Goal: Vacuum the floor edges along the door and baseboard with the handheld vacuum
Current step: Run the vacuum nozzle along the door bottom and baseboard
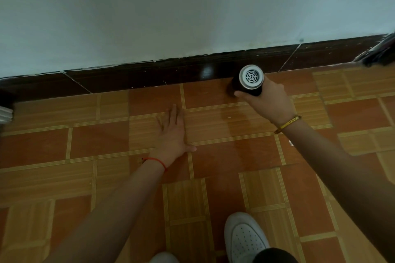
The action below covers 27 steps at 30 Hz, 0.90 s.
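My right hand [270, 100] grips a black cylindrical handheld vacuum [248, 82] with a silver vented end cap facing up at me. Its nozzle end points down at the joint where the orange tiled floor [230, 156] meets the dark brown baseboard [149, 74]; the nozzle tip itself is hidden by the body. My left hand [173, 134] lies flat, palm down with fingers extended, on the floor to the left of the vacuum and holds nothing. A red string is on the left wrist, a yellow band on the right.
A pale wall [192, 6] rises above the baseboard. A white frame edge [5, 114] shows at the far left. A dark blurred object [378, 53] leans at the far right by the baseboard. My white shoe [243, 239] is at the bottom centre.
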### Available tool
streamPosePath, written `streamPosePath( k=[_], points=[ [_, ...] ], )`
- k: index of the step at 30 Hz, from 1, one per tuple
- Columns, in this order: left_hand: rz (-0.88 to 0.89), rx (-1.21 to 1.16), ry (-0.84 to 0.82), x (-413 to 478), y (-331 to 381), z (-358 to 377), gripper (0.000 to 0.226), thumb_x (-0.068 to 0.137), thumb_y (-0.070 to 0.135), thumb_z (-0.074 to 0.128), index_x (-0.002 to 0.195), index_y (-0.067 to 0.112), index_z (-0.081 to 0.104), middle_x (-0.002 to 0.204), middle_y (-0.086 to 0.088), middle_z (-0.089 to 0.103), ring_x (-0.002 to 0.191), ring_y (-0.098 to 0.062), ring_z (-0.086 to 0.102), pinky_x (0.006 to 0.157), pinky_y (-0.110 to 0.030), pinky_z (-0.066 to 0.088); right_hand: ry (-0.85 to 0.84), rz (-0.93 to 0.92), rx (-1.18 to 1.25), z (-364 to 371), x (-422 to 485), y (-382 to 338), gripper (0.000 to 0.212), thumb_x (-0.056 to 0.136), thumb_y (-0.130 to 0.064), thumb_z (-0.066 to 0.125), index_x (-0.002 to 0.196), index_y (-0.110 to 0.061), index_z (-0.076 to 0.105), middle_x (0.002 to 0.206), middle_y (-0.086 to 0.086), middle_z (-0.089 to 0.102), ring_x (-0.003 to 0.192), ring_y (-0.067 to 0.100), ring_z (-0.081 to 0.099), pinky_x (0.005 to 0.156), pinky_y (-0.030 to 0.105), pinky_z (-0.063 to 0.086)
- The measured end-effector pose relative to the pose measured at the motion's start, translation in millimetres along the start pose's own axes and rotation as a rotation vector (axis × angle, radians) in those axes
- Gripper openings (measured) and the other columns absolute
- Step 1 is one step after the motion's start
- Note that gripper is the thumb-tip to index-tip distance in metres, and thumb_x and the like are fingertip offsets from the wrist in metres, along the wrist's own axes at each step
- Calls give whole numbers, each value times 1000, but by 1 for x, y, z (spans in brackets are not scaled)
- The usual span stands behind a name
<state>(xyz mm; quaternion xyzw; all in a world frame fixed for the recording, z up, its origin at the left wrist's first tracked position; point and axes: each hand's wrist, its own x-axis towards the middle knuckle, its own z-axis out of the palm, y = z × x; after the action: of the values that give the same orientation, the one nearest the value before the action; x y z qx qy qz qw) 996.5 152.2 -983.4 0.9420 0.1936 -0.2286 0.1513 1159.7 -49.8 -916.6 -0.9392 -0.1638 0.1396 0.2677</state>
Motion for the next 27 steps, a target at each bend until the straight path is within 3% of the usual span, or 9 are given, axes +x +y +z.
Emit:
streamPosePath(
  k=[3, 6, 7, 12, 15, 17, 19, 23, 27],
  points=[
    [64, -46, 76, -4, 7, 2, 128, 69, 41, 85, 157, 15, -4, 165, -7, -16, 152, -27, -16, 119, -55, -11, -119, -35, -2, -5, -10, -1, 66, 80, -55, 69, 132, -18, 52, 110, 4, 69, 107, 23, 62, 87, 35, 52],
    [121, -38, 127, -8, 19, 3, 124, 71, 39, 84, 157, 17, -2, 166, -6, -11, 152, -26, -16, 120, -56, -10, -222, -16, -18, -8, -17, 1, 56, 80, -55, 68, 119, -16, 57, 73, -11, 57, 72, 11, 58, 71, 30, 46],
    [131, -42, 134, -8, 22, 3, 124, 71, 40, 84, 157, 18, -2, 166, -6, -12, 152, -26, -16, 119, -55, -11, -243, -9, -29, -9, -19, 2, 55, 80, -56, 68, 116, -16, 58, 70, -13, 54, 72, 12, 57, 70, 31, 46],
    [163, -89, 155, -9, 36, 3, 120, 72, 42, 83, 158, 16, 3, 166, -6, -11, 152, -26, -14, 119, -53, -11, -148, -30, -139, -8, -29, 8, 69, 77, -62, 67, 128, -18, 53, 110, 5, 68, 107, 26, 60, 84, 39, 54],
    [182, -98, 151, -8, 47, 7, 118, 72, 44, 83, 158, 16, 6, 166, -6, -10, 152, -26, -14, 121, -55, -7, -192, -19, -94, -8, -35, 12, 67, 75, -63, 68, 124, -19, 56, 90, -4, 64, 86, 16, 60, 60, 22, 44],
    [198, -81, 147, -8, 53, 11, 117, 72, 46, 82, 157, 17, 8, 166, -6, -11, 152, -27, -14, 121, -56, -6, -176, -32, -93, -5, -41, 15, 64, 75, -63, 68, 121, -19, 58, 84, -11, 56, 77, 9, 53, 54, 17, 34],
    [218, -63, 150, -7, 58, 15, 114, 72, 49, 81, 156, 16, 12, 166, -6, -10, 152, -27, -14, 121, -56, -7, -119, -25, -81, -3, -48, 20, 62, 75, -62, 68, 119, -20, 58, 84, -10, 57, 79, 10, 57, 56, 19, 38],
    [245, -109, 134, -6, 68, 21, 110, 74, 48, 80, 156, 14, 16, 166, -5, -9, 152, -26, -13, 120, -54, -5, -27, 31, -61, -11, -57, 37, 66, 77, -59, 68, 126, -17, 53, 107, 2, 68, 99, 21, 64, 78, 37, 56],
    [289, -125, 129, -7, 86, 28, 111, 77, 48, 77, 158, 17, 7, 166, -3, -9, 152, -23, -13, 113, -43, -13, 104, 105, 68, -40, -61, 57, 64, 79, -52, 72, 128, -16, 53, 111, 4, 68, 100, 19, 62, 75, 28, 47]
  ],
)
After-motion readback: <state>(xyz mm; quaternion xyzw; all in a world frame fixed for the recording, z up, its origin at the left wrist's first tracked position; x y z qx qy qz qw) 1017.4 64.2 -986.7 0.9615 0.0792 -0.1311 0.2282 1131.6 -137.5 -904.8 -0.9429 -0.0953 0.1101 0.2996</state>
